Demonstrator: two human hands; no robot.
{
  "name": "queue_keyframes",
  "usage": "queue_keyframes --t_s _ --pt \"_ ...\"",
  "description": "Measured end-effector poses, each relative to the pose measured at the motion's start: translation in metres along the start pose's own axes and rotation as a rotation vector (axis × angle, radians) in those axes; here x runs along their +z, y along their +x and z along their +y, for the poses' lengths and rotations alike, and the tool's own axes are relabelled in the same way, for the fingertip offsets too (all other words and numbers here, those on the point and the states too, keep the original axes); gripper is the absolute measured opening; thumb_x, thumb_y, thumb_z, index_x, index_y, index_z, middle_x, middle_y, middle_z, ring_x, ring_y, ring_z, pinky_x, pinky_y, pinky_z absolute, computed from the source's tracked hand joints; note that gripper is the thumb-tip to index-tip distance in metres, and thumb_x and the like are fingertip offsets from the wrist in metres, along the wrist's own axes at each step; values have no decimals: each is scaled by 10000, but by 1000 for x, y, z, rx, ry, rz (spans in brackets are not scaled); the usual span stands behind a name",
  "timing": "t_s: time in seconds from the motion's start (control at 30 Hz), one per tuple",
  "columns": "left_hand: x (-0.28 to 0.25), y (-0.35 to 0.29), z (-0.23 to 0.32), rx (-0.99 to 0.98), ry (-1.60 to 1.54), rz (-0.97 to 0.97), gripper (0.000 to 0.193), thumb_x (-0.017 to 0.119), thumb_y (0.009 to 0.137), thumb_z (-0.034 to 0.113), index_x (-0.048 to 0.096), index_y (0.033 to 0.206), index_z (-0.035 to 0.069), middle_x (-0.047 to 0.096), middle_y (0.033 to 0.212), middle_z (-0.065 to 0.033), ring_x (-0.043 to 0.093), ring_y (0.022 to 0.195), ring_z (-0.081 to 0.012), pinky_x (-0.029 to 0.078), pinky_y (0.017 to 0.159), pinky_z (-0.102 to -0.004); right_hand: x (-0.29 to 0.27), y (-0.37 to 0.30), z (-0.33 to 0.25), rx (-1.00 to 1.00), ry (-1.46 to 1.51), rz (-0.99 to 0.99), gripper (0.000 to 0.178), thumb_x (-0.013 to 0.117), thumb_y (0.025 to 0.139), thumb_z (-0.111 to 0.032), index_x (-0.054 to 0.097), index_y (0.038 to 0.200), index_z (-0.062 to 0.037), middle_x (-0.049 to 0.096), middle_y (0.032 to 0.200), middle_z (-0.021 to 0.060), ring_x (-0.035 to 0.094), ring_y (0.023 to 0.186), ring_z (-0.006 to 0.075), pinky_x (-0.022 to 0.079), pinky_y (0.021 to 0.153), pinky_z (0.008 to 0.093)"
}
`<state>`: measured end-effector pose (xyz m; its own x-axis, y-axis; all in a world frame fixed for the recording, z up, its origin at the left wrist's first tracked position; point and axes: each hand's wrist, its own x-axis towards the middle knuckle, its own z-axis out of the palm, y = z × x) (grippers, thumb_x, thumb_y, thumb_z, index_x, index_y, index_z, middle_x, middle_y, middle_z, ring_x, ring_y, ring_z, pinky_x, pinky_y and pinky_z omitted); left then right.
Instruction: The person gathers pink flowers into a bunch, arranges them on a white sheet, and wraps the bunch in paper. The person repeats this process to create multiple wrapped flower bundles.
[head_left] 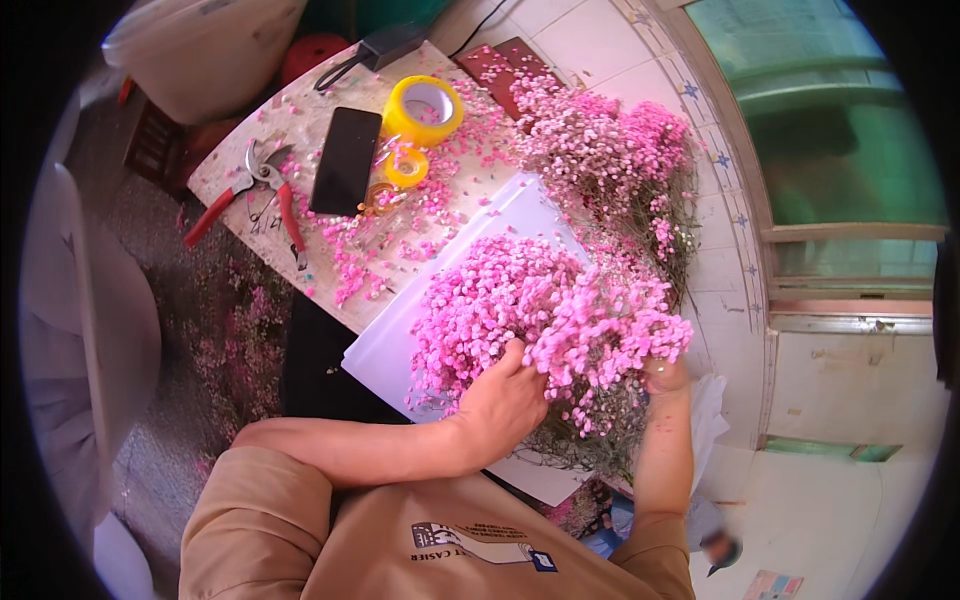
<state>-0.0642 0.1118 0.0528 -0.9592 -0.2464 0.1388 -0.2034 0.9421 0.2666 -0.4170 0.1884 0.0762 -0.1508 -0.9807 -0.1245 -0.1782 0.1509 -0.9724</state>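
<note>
A full bunch of pink baby's breath [490,300] lies over a white sheet [390,345] right in front of me. My left hand [505,400] grips it low among the blossoms, thumb up and fingers mostly hidden behind the bunch. On the right, my right hand [665,375] is closed at the edge of the looser pink sprigs [610,330]; blossoms cover part of its fingers. Thin green-grey stems [580,450] trail down between my forearms.
More pink baby's breath [600,150] is heaped beyond the sheet. On the petal-strewn table [330,275] lie red-handled pruning shears [262,185], a black phone [346,160], a big yellow tape roll [405,125] and a smaller roll [407,180]. Another person [715,535] is at lower right.
</note>
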Motion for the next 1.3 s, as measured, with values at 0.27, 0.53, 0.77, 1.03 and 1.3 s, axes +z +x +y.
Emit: queue_keyframes --t_s 0.27,0.53,0.77,1.03,1.3 --pt "-1 -16 15 -89 163 271 319 571 919 276 772 1069 79 673 1072 -88 512 1185 -303 351 1050 -493 70 42 25 226 -141 -194 543 778 929 -83 582 1432 -21 659 1372 77 616 1258 211 485 1092 376" --pt "2 -18 6 139 -45 601 450 536 932 250 690 1274 2 607 1395 -167 503 1358 -343 349 1171 -513 101 52 4 158 -419 -174 453 784 954 -142 626 1361 -23 691 1319 52 622 1210 164 477 1075 355" --pt "66 11 -23 183 -148 559 607 495 960 234 463 1515 -9 388 1642 -215 353 1544 -331 227 1290 -494 112 42 33 284 -14 -53 360 664 1013 -139 613 1350 -23 697 1277 50 634 1171 143 515 1039 347" --pt "80 47 -44 102 -168 528 683 559 980 272 382 1541 -76 474 1542 -285 428 1485 -375 208 1292 -513 109 35 8 94 -282 -109 706 698 922 -17 392 1558 -1 460 1566 132 466 1427 228 366 1195 383" --pt "51 66 -46 69 -128 365 787 691 891 313 419 1535 -48 546 1468 -243 482 1411 -375 200 1275 -553 18 -98 -47 -67 -958 192 987 867 837 -382 352 1582 10 457 1578 221 439 1471 358 319 1220 502"
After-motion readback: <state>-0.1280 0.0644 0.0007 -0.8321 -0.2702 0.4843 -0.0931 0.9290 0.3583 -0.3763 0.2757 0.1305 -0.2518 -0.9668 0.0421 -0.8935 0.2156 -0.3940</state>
